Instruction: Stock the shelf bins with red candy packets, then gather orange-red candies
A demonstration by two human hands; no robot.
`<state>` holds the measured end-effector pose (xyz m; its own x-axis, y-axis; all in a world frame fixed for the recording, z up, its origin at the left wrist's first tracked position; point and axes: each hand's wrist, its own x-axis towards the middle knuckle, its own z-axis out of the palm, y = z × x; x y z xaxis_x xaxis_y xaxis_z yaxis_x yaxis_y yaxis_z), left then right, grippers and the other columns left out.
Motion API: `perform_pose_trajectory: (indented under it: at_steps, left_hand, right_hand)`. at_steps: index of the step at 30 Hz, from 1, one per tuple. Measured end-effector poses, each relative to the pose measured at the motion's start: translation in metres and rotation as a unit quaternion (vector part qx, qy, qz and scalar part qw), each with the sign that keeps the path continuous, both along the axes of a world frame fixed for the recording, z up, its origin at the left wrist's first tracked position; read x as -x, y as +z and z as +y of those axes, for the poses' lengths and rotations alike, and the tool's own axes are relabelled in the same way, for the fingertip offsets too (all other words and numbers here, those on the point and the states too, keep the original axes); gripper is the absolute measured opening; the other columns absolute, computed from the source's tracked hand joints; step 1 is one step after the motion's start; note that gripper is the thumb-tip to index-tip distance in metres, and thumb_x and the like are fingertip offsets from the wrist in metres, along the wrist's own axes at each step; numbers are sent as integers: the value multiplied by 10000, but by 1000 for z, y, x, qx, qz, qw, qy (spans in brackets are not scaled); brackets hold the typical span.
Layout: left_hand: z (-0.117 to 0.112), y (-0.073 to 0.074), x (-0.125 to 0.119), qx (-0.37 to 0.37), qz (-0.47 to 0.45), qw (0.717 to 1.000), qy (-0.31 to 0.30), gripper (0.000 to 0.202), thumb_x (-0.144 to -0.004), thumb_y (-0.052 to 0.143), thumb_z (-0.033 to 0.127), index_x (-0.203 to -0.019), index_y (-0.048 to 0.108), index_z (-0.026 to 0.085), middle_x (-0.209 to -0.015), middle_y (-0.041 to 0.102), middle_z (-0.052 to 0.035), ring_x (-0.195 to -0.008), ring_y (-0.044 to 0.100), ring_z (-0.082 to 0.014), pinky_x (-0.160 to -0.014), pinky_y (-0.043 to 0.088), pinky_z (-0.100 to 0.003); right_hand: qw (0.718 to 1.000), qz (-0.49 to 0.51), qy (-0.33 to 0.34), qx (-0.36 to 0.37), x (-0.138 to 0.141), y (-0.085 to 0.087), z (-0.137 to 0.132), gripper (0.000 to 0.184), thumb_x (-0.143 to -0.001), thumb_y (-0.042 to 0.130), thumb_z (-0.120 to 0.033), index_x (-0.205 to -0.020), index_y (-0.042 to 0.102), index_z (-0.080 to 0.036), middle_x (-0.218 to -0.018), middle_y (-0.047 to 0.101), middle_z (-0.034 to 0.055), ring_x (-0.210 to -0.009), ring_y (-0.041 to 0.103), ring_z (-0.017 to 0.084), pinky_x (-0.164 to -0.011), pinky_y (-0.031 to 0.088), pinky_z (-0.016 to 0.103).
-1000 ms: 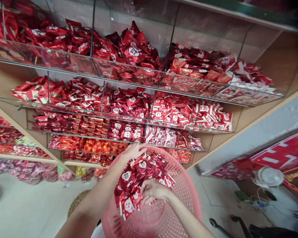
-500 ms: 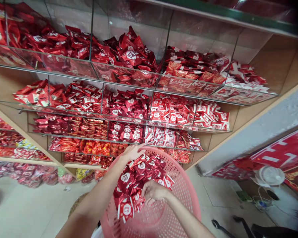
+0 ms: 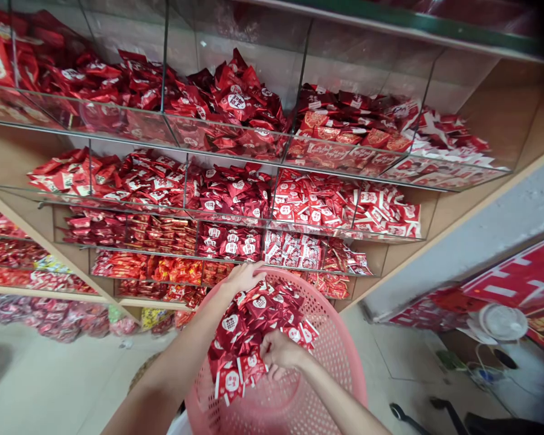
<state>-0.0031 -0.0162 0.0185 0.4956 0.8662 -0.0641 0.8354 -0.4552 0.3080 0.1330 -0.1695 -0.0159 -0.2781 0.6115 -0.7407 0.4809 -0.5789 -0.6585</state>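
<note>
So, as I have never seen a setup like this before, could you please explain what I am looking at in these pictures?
Certainly. There is no machine at work here: the two arms belong to a person using bare hands. Every picture comes from one camera worn on that person's head, looking forward and down.

Below is a pink perforated basket with a heap of red packets in it. The left hand is at the basket's far rim. The right hand is inside, its fingers at a red-and-white packet; I can't tell whether that packet is firmly held.

Behind stands a shelf unit, its divided compartments filled mostly with more red packets.
</note>
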Motion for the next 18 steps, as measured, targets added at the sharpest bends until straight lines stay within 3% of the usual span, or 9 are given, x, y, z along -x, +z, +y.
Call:
perform_pose_trajectory:
  at_steps: [6,9,13,18]
  left_hand:
    - [-4,5,0,-1,0,1000,0,539,-821,273,584,-1305,320,351,-1137,578,-28,-1015,544,-232,-817,415,-322]
    - [-5,6,0,-2,2,1000,-3,532,-823,275,578,-1304,317,355,-1119,587,-29,-1005,547,-234,-816,412,-331]
    - [-4,5,-1,-1,9,1000,2,537,-826,258,578,-1308,316,348,-1130,577,-35,-1020,535,-236,-827,402,-334]
    - [-4,5,0,3,14,1000,0,531,-824,275,576,-1307,311,359,-1177,547,-21,-1047,519,-225,-845,392,-318]
  right_hand:
    - [997,-51,15,-52,-1,7,0,126,-612,481,-62,-571,442,-176,-340,494,-54,-343,555,154,-358,447,226]
    - [998,-17,44,-52,-2,16,-1,94,-664,504,-138,-594,456,-176,-388,536,-48,-373,570,139,-370,442,205]
    - [970,97,222,7,13,29,-13,73,-683,511,-174,-735,560,-185,-411,531,-76,-359,550,106,-371,427,176]
    - [914,2,406,-26,40,19,-34,224,-621,507,-54,-769,609,-187,-372,453,-108,-264,461,101,-315,400,194]
